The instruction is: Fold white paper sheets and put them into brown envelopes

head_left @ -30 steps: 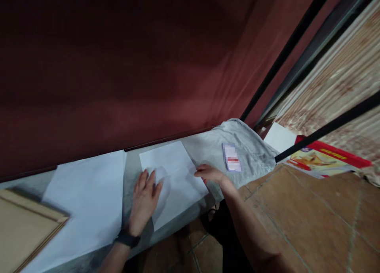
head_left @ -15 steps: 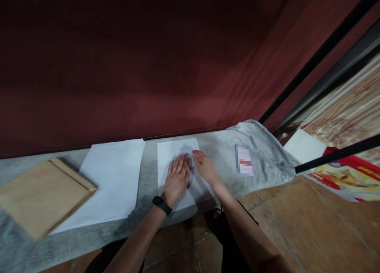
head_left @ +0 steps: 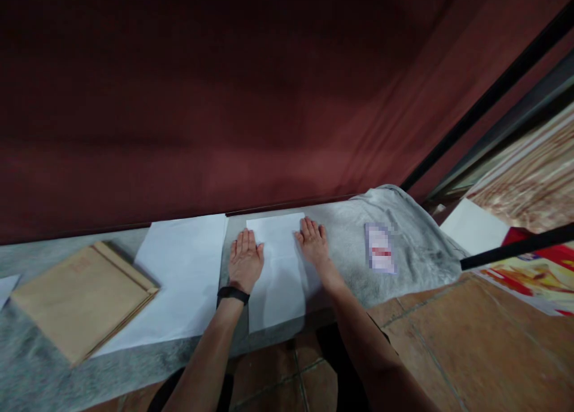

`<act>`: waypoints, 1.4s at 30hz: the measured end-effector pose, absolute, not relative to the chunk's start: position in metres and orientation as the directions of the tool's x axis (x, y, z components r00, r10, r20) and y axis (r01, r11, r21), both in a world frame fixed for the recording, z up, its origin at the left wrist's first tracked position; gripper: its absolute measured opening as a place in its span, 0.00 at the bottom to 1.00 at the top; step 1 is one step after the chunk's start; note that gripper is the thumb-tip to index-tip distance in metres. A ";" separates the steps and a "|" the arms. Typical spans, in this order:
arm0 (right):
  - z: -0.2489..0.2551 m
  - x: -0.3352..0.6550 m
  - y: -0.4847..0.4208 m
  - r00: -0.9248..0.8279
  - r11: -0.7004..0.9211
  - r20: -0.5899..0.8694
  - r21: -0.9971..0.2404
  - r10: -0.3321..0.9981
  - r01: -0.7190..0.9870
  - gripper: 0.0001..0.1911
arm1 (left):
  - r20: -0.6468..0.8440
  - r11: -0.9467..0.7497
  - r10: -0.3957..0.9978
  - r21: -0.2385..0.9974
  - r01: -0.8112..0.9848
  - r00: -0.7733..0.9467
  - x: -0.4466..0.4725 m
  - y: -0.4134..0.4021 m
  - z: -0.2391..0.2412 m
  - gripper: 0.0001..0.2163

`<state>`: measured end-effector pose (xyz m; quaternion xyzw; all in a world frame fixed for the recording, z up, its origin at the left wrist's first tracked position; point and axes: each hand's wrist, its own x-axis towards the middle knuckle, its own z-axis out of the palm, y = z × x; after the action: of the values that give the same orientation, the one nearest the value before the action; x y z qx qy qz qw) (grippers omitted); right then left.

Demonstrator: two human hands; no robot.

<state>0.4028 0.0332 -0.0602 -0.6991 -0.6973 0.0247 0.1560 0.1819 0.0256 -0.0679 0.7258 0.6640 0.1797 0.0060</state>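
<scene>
A white sheet of paper (head_left: 278, 280) lies on the grey cloth between my two hands, with faint shadows across it. My left hand (head_left: 246, 262) rests flat at the paper's left edge, palm down and fingers stretched out, a black band on its wrist. At the right edge of the paper lies my right hand (head_left: 313, 240), also palm down with its fingers spread. Neither hand grips anything. To the left is a larger white paper stack (head_left: 179, 274), partly covered by several brown paper envelopes (head_left: 85, 301).
Grey cloth (head_left: 347, 244) covers the long bench along a dark red wall (head_left: 269, 101). A small pixelated packet (head_left: 380, 250) lies on it to the right. Beyond stand a black bar (head_left: 515, 250) and a red and yellow printed box (head_left: 538, 274). Brown tiles (head_left: 484, 340) form the floor.
My hands have moved apart from the middle of the paper to its left and right edges, both now flat. The view has shifted slightly left.
</scene>
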 end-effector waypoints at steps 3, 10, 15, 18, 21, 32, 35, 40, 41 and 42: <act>-0.055 0.409 0.027 0.131 -0.075 0.208 -0.257 0.969 0.964 0.29 | 0.274 -0.070 0.962 0.280 0.957 -0.010 0.187 0.018 -0.062 0.28; -0.056 0.359 -0.049 -0.231 0.286 0.189 -0.362 0.954 0.887 0.28 | 0.262 -0.368 0.916 0.243 0.897 0.305 0.227 -0.051 -0.063 0.27; -0.065 0.363 -0.085 -0.248 0.298 0.191 -0.312 0.950 0.902 0.31 | 0.231 -0.365 0.919 0.195 0.910 0.319 0.209 -0.076 -0.070 0.27; -0.067 0.388 -0.084 -0.164 0.213 0.199 -0.257 0.966 0.943 0.32 | 0.270 -0.311 0.929 0.206 0.928 0.251 0.189 -0.077 -0.072 0.28; -0.068 0.414 -0.080 -0.042 0.083 0.192 -0.207 0.980 0.975 0.32 | 0.274 -0.270 0.939 0.207 0.941 0.209 0.175 -0.080 -0.074 0.29; -0.044 0.388 0.018 -0.231 0.289 0.197 -0.351 0.953 0.891 0.28 | 0.176 -0.399 0.914 0.213 0.892 0.366 0.228 0.025 -0.040 0.26; -0.051 0.369 0.051 -0.314 0.356 0.178 -0.307 0.932 0.882 0.26 | 0.098 -0.361 0.933 0.214 0.908 0.347 0.234 0.064 -0.046 0.26; -0.067 0.371 0.077 -0.201 0.240 0.179 -0.235 0.963 0.942 0.28 | 0.112 -0.311 0.949 0.187 0.932 0.294 0.216 0.085 -0.065 0.27; -0.069 0.376 0.079 -0.169 0.210 0.183 -0.235 0.968 0.949 0.28 | 0.126 -0.299 0.952 0.184 0.936 0.279 0.211 0.084 -0.068 0.27; -0.071 0.381 0.080 -0.141 0.184 0.187 -0.234 0.972 0.955 0.29 | 0.140 -0.288 0.954 0.182 0.940 0.265 0.205 0.081 -0.070 0.28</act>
<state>0.3814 0.0803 -0.0707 -0.6380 -0.7549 0.0293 0.1489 0.2054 0.0810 -0.0695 0.7947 0.5960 0.1113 0.0311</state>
